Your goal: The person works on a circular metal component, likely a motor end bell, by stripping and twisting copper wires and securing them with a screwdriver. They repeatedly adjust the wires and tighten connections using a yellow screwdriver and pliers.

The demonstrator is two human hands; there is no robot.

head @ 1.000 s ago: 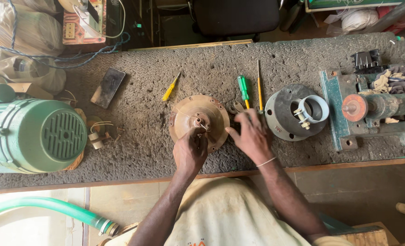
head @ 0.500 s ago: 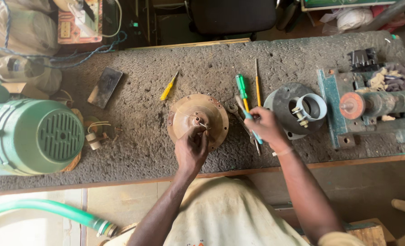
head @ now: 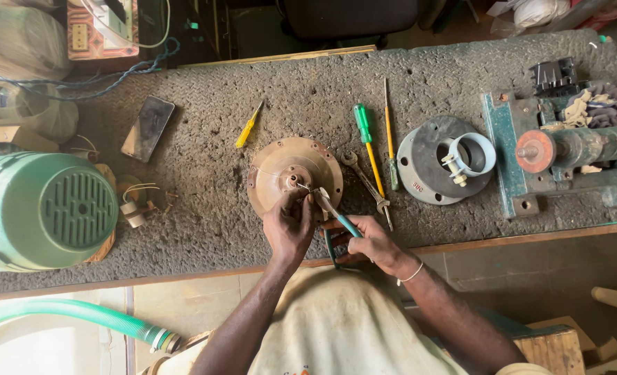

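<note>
Rusty disc under left hand — right hand grips pliers.

Bare benchtop lies left of the bronze disc; spanner and screwdrivers crowd its right

Soft, even daylight fills the scene, bright without harsh glare. The rough workbench is evenly lit, and the tools on it throw only short, faint shadows. The far edge falls into deep shade, nearly black. The pale floor at near left is washed out. Focus is sharp at the centre; the wide lens bends the edges.
</note>
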